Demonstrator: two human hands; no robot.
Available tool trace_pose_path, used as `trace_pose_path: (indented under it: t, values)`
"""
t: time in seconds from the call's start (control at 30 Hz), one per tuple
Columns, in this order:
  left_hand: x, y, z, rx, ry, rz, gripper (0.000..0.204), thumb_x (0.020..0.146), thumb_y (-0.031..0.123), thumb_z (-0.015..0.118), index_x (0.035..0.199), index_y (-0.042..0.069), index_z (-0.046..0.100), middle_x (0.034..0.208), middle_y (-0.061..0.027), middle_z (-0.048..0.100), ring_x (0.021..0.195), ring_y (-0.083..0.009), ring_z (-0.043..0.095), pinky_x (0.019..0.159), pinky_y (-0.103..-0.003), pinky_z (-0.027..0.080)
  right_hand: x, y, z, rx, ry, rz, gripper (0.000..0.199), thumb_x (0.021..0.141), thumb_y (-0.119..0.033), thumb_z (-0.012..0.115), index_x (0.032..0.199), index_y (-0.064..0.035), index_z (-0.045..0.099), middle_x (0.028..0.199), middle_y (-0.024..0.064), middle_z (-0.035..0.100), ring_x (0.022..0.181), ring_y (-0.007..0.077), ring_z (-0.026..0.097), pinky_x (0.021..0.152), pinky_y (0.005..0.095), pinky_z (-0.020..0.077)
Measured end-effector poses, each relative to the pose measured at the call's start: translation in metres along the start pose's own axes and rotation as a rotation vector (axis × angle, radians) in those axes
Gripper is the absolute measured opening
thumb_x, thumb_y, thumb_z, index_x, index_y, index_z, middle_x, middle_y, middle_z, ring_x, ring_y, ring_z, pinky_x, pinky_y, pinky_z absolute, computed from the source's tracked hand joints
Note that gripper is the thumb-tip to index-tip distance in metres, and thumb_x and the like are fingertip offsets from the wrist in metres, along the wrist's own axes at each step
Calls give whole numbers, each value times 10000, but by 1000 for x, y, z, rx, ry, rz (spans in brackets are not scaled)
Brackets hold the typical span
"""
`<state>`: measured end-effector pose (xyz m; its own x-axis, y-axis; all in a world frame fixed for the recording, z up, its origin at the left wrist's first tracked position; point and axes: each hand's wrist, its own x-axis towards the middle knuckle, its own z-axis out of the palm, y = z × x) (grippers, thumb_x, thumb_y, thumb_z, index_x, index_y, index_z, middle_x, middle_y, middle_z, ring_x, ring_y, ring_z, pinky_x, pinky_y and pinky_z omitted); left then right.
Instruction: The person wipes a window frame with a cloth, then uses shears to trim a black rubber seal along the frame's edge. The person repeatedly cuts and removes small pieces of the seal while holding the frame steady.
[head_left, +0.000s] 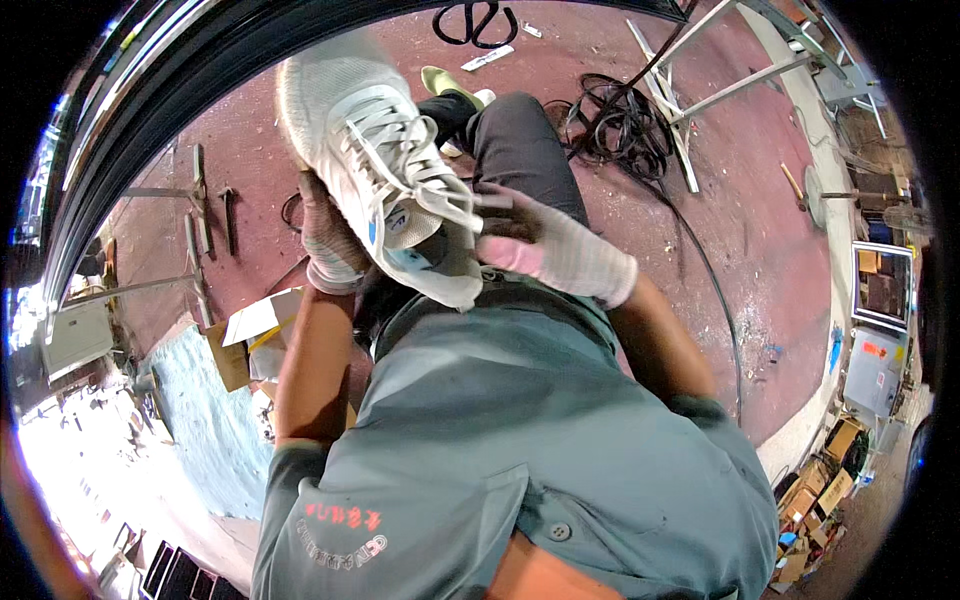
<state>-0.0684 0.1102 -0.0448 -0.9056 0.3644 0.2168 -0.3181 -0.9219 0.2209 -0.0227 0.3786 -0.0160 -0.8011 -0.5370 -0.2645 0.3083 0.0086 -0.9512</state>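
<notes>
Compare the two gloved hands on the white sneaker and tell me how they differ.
The left hand sits under the white sneaker, cupping its side from below, while the right hand comes in at the shoe's opening, near the laces.

The left hand is mostly hidden by the shoe; the right hand shows almost whole.

The left glove looks grey and shaded; the right glove shows a pinkish palm.

Both wear knit work gloves with bare forearms.

Knit mesh sneaker (375,160) with woven laces; knitted cloth gloves on both hands; matt cotton shirt (480,440); rough, speckled red floor (760,230) at two o'clock.
</notes>
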Motion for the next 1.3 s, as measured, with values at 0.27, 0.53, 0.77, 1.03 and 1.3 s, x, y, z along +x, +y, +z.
trace_pose_path:
  t: [0.27, 0.53, 0.77, 1.03, 1.3]
  values:
    - [-17, -32, 21, 516, 337, 6, 793, 1000, 625, 450, 1542, 58, 336, 1503, -153, 480, 1351, -342, 488, 1173, -498, 363, 13, -3, 18, -7, -174, -103, 704, 813, -183, 847, 1404, -35, 494, 1355, 87, 613, 1219, 183, 560, 1077, 344, 439]
    - [35, -91, 49, 526, 231, -185, 946, 940, 723, 459, 1543, 12, 299, 1493, -201, 474, 1343, -350, 507, 1160, -490, 390, 2, 17, -27, 170, -61, -98, 633, 796, -13, 813, 1371, -74, 554, 1332, 91, 631, 1202, 208, 598, 1065, 364, 489]
    - [55, -133, 36, 392, 225, -385, 894, 954, 706, 452, 1560, 67, 300, 1499, -159, 477, 1336, -346, 509, 1130, -544, 413, -37, 11, -55, -349, 224, 39, 676, 734, -43, 869, 1346, -67, 582, 1255, 73, 675, 1139, 201, 627, 1037, 377, 496]
    - [107, -133, 16, 918, 364, -322, 640, 1050, 441, 501, 1557, 89, 332, 1453, -75, 510, 1307, -190, 492, 1127, -331, 379, -33, 20, -95, 49, 272, 102, 443, 814, -90, 776, 1229, -10, 642, 1116, 61, 701, 997, 132, 631, 884, 306, 532]
    - [176, -149, 6, 1192, -32, -192, 885, 1004, 566, 532, 1616, 88, 106, 1527, -121, 377, 1374, -214, 408, 1145, -370, 353, 12, 28, -146, -216, 492, 24, 675, 748, 18, 776, 1360, -34, 497, 1133, 54, 669, 993, 166, 622, 846, 326, 558]
